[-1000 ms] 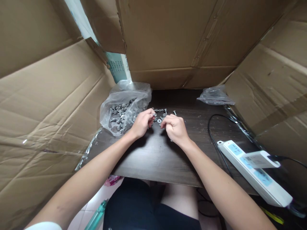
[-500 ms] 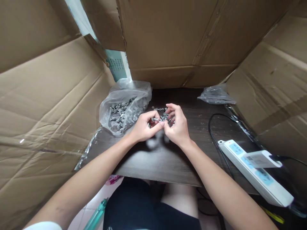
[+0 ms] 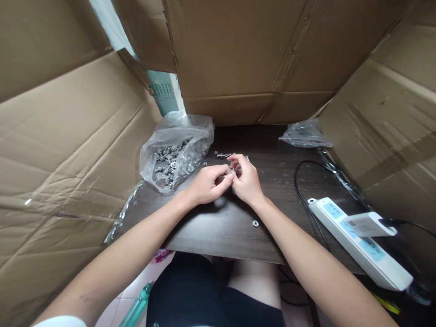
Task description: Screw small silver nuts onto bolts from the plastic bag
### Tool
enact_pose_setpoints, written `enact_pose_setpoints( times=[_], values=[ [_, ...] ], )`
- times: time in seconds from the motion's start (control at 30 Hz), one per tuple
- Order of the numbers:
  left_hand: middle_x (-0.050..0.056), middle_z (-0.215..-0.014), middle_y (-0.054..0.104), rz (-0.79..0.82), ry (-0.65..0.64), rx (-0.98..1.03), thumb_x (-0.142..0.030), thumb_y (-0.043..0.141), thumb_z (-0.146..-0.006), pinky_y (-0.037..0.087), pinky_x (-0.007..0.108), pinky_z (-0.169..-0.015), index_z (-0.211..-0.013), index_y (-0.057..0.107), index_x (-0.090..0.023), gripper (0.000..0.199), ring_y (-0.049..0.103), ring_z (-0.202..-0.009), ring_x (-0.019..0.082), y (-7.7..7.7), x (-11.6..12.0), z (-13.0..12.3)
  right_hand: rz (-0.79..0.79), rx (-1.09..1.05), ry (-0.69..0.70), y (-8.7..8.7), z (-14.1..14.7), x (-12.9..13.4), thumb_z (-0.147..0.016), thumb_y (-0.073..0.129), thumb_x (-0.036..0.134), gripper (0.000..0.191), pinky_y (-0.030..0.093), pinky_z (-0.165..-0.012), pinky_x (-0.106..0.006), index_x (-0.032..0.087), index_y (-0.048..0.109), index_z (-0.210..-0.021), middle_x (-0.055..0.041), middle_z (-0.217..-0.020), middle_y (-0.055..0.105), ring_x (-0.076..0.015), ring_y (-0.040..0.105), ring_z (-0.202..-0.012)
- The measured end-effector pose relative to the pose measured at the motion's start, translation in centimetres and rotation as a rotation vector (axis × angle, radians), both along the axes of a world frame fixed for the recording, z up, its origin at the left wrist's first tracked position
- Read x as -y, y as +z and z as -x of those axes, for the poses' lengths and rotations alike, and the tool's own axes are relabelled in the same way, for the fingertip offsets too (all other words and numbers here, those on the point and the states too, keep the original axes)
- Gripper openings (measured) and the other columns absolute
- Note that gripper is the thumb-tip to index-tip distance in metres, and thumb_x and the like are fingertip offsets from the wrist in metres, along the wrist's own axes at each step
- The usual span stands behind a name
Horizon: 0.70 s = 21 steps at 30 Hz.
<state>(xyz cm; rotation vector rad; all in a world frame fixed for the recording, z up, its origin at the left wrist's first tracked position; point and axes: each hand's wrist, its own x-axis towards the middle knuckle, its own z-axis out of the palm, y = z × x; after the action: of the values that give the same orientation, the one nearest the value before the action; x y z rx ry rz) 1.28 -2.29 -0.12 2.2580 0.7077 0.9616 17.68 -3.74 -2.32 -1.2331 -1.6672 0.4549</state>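
My left hand [image 3: 205, 185] and my right hand [image 3: 245, 179] meet over the dark wooden table [image 3: 218, 227], fingertips touching. Together they pinch a small metal bolt [image 3: 231, 172], mostly hidden by the fingers. Just beyond the hands lie a few loose bolts and nuts [image 3: 222, 155]. A single nut [image 3: 255, 223] lies on the table beside my right forearm. To the left, an open clear plastic bag [image 3: 175, 152] holds several metal bolts and nuts.
Cardboard walls [image 3: 238, 59] enclose the table on three sides. A smaller plastic bag [image 3: 304, 135] lies at the back right. A white power strip [image 3: 357, 243] with a black cable [image 3: 301, 186] sits on the right. A green bottle [image 3: 136, 311] stands below the table edge.
Both hands came together from slightly apart and now pinch the bolt between them. A nut has appeared on the table by my right forearm.
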Motion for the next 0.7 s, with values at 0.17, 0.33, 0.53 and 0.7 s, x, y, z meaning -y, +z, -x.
enact_pose_setpoints(
  times=[0.17, 0.33, 0.53, 0.7],
  values=[
    [0.002, -0.069, 0.058, -0.038, -0.067, -0.039, -0.033, 0.037, -0.101, 0.04, 0.028, -0.066, -0.073, 0.05, -0.019, 0.034, 0.051, -0.064, 0.015, -0.1, 0.4, -0.2, -0.005, -0.011, -0.034, 0.2, -0.3, -0.2, -0.078, 0.051, 0.02, 0.026, 0.047, -0.068, -0.032, 0.021, 0.059, -0.103, -0.0036, -0.087, 0.06, -0.0187, 0.056, -0.073],
    [0.002, -0.067, 0.06, -0.065, -0.107, -0.078, -0.027, 0.041, -0.095, 0.04, 0.027, -0.062, -0.072, 0.055, -0.019, 0.028, 0.052, -0.06, 0.014, -0.3, 1.2, -0.5, 0.004, -0.024, -0.067, 0.1, -0.5, -0.4, -0.077, 0.052, 0.02, 0.027, 0.047, -0.067, -0.032, 0.022, 0.06, -0.103, -0.002, -0.084, 0.06, -0.0179, 0.054, -0.07],
    [0.002, -0.078, 0.076, -0.167, -0.43, -0.166, -0.019, 0.05, -0.082, 0.042, 0.028, -0.058, -0.098, 0.077, -0.021, 0.031, 0.064, -0.062, 0.016, -0.4, 4.0, -1.6, 0.0, -0.073, -0.139, 0.8, -1.1, -0.8, -0.077, 0.053, 0.019, 0.026, 0.046, -0.066, -0.03, 0.021, 0.059, -0.101, -0.0022, -0.082, 0.059, -0.0173, 0.054, -0.07],
    [0.003, -0.08, 0.078, -0.205, -0.487, -0.387, -0.022, 0.056, -0.08, 0.038, 0.029, -0.051, -0.118, 0.078, -0.022, 0.044, 0.067, -0.061, 0.019, -0.8, 5.2, -2.1, -0.014, -0.136, -0.184, 1.2, -1.7, -1.0, -0.076, 0.054, 0.019, 0.024, 0.046, -0.065, -0.029, 0.021, 0.059, -0.1, -0.0011, -0.081, 0.058, -0.0162, 0.052, -0.069]
  ],
)
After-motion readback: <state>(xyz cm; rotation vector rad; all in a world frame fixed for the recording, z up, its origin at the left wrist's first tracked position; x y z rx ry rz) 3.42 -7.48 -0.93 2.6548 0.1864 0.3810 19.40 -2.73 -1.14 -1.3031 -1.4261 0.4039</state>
